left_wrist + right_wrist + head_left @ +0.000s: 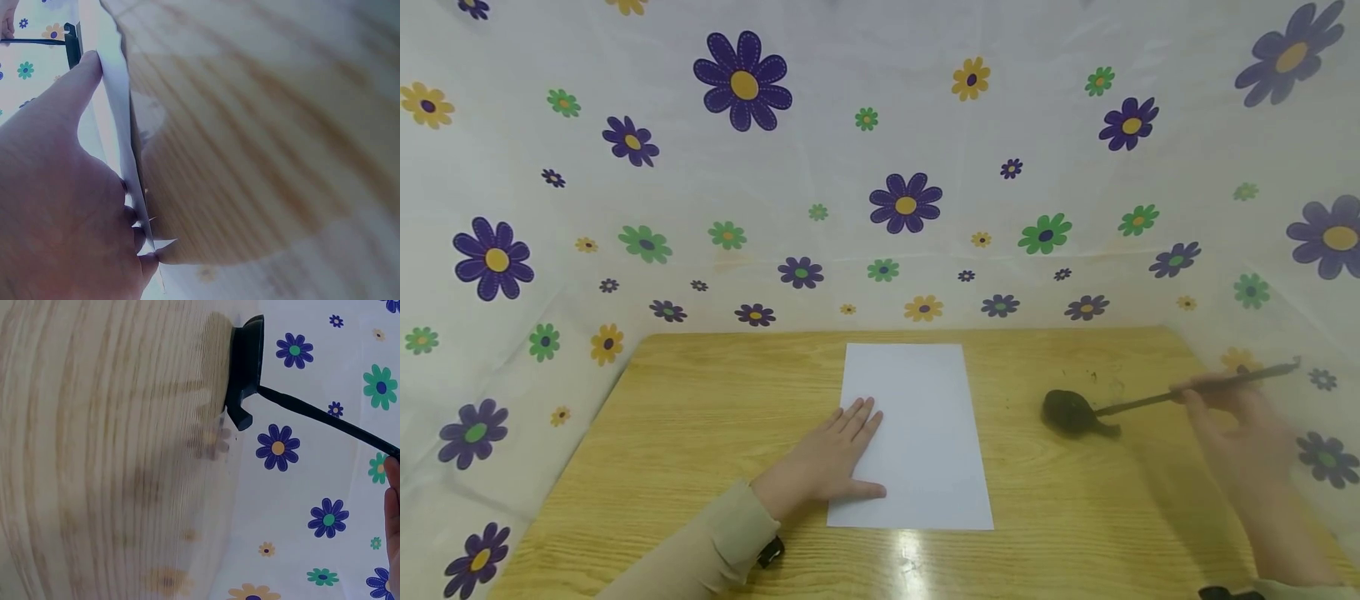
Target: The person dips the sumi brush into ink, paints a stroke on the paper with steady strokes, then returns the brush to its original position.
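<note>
Black thin rod with a small hooked tip (1138,403) is in the person's right hand (1251,442), pinched between thumb and fingers toward its hooked end, slanting down leftward over the right side of the table. Its lower end meets the rim of a black rounded vessel with a short curved lip (1067,412); can't tell whether it dips inside or is attached. Vessel sits on the table, right of and apart from a white rectangular paper sheet (925,433). Left hand (835,454) lies flat on the sheet's left edge, fingers straight, thumb spread away. Beige sleeve (730,521) on the left arm, small black object (771,552) at that wrist. Yellowish wood-grain table (700,400) underneath, dark specks near the vessel. White cloth with purple, green and yellow flowers (850,50) behind and at both sides.
</note>
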{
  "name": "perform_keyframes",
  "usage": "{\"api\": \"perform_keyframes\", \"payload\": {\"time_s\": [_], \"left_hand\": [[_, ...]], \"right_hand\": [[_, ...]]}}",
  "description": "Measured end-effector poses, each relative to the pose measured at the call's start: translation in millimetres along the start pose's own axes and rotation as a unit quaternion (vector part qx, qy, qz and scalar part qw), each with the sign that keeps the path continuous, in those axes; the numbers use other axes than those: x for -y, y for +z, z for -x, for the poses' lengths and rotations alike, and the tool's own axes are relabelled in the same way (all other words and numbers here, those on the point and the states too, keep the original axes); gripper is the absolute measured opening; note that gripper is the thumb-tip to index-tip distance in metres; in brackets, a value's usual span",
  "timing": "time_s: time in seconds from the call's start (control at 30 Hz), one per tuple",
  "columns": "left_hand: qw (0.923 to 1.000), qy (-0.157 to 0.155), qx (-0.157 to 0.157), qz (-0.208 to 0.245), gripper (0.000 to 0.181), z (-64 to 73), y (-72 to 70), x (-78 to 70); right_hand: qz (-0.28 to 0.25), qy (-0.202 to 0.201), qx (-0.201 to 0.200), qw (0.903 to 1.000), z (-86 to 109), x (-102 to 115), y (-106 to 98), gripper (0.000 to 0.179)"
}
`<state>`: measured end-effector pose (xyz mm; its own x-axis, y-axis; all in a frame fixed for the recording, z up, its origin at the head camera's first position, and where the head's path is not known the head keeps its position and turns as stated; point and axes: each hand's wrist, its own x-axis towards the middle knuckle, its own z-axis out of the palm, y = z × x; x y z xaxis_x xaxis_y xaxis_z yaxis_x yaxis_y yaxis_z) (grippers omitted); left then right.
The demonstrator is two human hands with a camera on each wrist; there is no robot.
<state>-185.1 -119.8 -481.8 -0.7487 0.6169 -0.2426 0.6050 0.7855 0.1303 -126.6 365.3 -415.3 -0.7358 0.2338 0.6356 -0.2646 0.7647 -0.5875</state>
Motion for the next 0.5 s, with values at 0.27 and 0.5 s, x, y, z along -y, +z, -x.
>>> {"api": "perform_keyframes", "payload": {"time_s": [0.27,0.5], "left_hand": [[1.0,-0.001,0.0,-0.002,0.11,-0.1,0.7,-0.3],[1.0,-0.004,0.0,0.002,0.11,-0.5,2.2,-0.2]], "right_hand": [[0.003,-0.022,-0.019,0.9996,1.8,-4.1,-4.7,0.007],[-0.001,-0.03,-0.036,0.9989,0.4,0.3,-8.9,0.018]]}}
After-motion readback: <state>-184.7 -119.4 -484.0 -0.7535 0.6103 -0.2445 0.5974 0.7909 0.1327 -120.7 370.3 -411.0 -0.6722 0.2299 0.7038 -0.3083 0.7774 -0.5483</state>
